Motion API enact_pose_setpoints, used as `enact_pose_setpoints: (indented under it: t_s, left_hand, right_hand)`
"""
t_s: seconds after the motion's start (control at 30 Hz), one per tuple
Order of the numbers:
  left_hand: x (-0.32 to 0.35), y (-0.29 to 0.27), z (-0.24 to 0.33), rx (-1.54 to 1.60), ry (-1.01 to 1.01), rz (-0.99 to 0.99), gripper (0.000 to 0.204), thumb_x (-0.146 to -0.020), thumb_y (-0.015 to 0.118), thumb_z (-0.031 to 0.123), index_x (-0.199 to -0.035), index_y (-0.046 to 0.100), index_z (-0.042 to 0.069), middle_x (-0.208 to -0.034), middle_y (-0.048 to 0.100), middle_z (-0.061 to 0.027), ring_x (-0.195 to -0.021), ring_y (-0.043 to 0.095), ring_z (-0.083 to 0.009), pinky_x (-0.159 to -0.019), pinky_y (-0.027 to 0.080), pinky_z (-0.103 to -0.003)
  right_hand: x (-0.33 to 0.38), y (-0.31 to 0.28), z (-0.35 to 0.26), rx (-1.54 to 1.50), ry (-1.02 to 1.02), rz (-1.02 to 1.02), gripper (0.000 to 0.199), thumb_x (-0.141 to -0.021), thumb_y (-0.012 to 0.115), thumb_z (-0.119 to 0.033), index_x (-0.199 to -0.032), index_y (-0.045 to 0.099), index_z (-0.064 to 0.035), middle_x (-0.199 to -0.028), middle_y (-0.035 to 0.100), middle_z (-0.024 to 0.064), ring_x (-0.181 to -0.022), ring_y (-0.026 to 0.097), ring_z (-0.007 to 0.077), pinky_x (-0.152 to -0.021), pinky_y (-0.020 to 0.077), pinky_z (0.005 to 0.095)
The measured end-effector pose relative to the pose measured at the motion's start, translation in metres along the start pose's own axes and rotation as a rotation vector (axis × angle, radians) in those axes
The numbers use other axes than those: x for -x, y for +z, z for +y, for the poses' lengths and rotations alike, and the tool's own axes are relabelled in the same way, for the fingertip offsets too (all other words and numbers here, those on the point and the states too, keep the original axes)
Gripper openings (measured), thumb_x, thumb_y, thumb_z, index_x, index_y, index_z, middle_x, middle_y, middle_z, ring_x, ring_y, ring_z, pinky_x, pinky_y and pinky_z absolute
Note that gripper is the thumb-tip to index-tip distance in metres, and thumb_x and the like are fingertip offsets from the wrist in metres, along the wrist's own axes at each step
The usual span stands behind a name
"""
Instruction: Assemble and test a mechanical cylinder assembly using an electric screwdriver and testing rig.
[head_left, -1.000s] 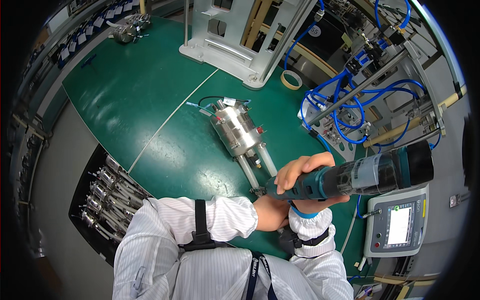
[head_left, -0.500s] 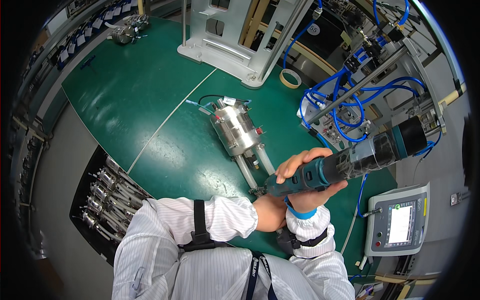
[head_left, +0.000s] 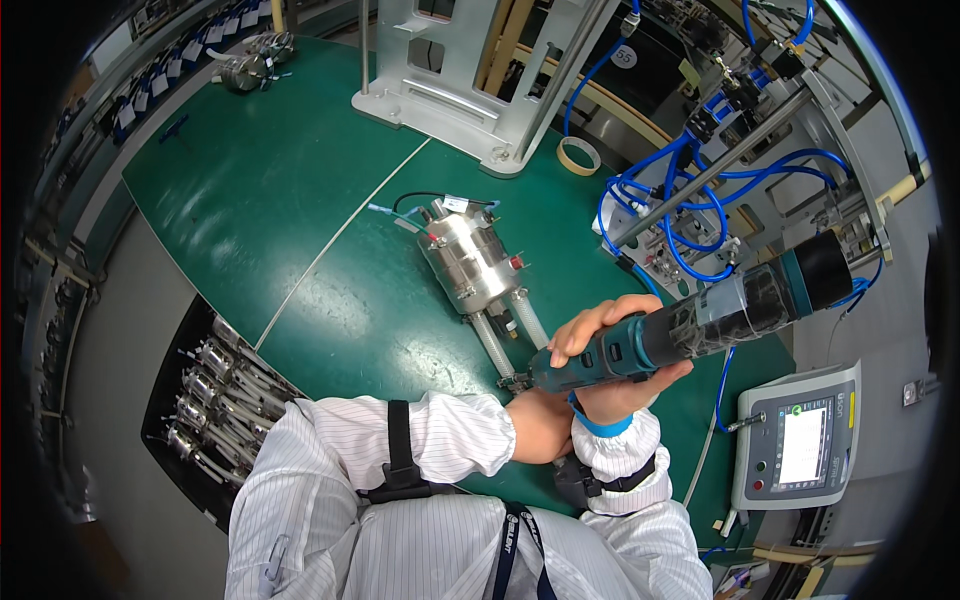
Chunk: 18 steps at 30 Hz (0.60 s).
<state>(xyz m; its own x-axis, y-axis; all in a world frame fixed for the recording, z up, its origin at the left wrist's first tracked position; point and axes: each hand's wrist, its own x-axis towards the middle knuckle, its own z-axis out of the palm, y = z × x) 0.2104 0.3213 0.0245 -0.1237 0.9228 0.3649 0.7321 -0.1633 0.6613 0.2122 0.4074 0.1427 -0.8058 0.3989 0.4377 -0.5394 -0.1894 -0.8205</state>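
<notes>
My right hand (head_left: 600, 345) is shut around a teal and black power screwdriver (head_left: 700, 320). The tool's tip sits at the near ends of two clear hoses (head_left: 492, 345), and its rear end points up to the right. The hoses run from a shiny metal cylinder (head_left: 470, 255) that lies on its side on the green table (head_left: 250, 190). My left hand (head_left: 535, 425) reaches in under the right wrist, close to the tool's tip. Its fingers are hidden behind the tool and my right hand.
A grey metal frame (head_left: 450, 80) stands at the back, with a tape roll (head_left: 579, 155) beside it. Blue tubing (head_left: 680, 230) on a rack fills the right. A grey control box with a screen (head_left: 800, 440) sits at the near right. A black tray of metal parts (head_left: 215, 390) lies low on the left.
The screwdriver's rear end has swung upward while its tip stays at the hose ends. Both hands remain in the same place.
</notes>
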Motion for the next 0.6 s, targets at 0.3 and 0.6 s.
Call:
enact_pose_setpoints:
  t_s: [0.3, 0.6]
  left_hand:
    - [0.000, 0.003, -0.003, -0.011, 0.057, 0.051, 0.023, -0.083, 0.060, 0.024, -0.092, 0.064, 0.003, -0.091, 0.066, -0.0172, -0.083, 0.066, -0.0355, -0.071, 0.054, -0.044]
    - [0.003, 0.009, -0.006, -0.026, 0.054, 0.035, 0.025, -0.084, 0.060, 0.026, -0.093, 0.065, 0.003, -0.091, 0.066, -0.0177, -0.080, 0.066, -0.0362, -0.071, 0.054, -0.045]
  right_hand:
    - [-0.002, 0.004, -0.002, 0.122, -0.039, -0.046, 0.082, -0.083, 0.030, -0.085, -0.099, 0.040, -0.0051, -0.067, 0.058, 0.0150, -0.052, 0.060, 0.0237, -0.053, 0.0529, 0.0377]
    - [-0.001, 0.003, 0.000, 0.102, -0.038, -0.051, 0.083, -0.083, 0.030, -0.085, -0.100, 0.041, -0.0049, -0.067, 0.059, 0.0153, -0.052, 0.059, 0.0235, -0.054, 0.0525, 0.0375]
